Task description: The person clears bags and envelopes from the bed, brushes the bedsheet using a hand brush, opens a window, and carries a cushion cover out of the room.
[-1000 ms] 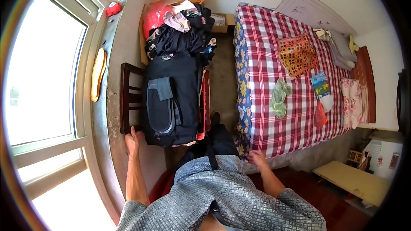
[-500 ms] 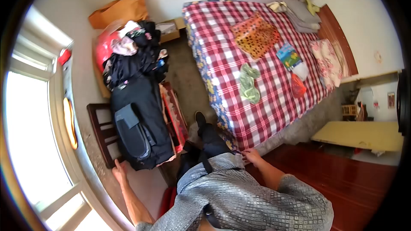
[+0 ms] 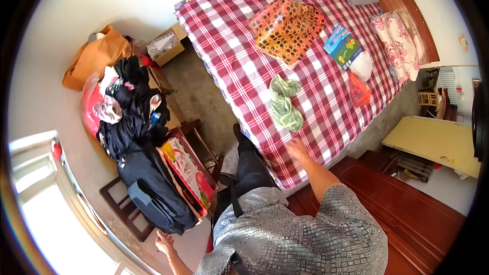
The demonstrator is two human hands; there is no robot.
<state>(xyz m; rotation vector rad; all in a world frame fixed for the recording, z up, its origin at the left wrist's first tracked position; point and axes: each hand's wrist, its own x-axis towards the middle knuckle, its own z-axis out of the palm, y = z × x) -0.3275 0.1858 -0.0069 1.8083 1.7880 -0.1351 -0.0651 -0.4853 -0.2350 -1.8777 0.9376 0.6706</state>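
My left hand is low on the left, fingers apart and holding nothing, just beside the dark wooden chair. On that chair lies a black bag with a grey-blue pouch or flap on it. My right hand is at the near edge of the bed, over the red-and-white checked sheet. Its fingers look loosely stretched, and nothing shows in them. A crumpled light green cloth lies on the sheet just beyond that hand.
An orange spotted bag, a blue-green packet and a red plastic bag lie on the bed. Dark clothes are heaped at left, near a red printed box and an open carton. Dark red wooden furniture stands at right.
My left hand has come off the chair's end and opened. My right hand has moved forward from the bed's corner to above the sheet. The view has turned and come closer to the bed.
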